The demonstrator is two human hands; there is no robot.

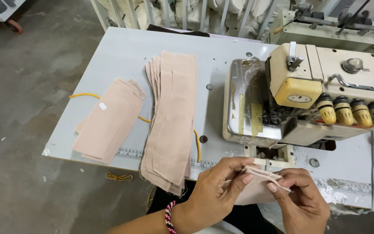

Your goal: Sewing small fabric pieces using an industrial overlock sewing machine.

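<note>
You're holding a small cloth piece [256, 186] at 6 o'clock in the view, just off the near edge of the table [122, 56]. The piece is looking pale pink-beige, folded or doubled, with a stitched, slightly fraying upper edge running from upper left down to lower right. Your left hand [215, 190] is pinching that edge at its left end, thumb and forefinger closing on the cloth, the rest of the fingers curling under it. Your right hand [301, 199] is gripping the same edge at its right end, thumb on top, fingertips [273, 187] pressing the seam. So the cloth is sitting between both hands, its lower part hanging behind the thumbs and partly hidden.

At 12 o'clock from the hands the cream sewing machine [308, 91] is sitting on the table, four yellow knobs along its front. At 10 o'clock a tall stack [172, 121] of long same-colour strips is lying, its near end overhanging the table edge. At 9 o'clock of that, a shorter pile [109, 121] is lying angled, with a yellow cord [83, 95] running under both. A beaded bracelet [169, 216] is showing on your left wrist.
</note>
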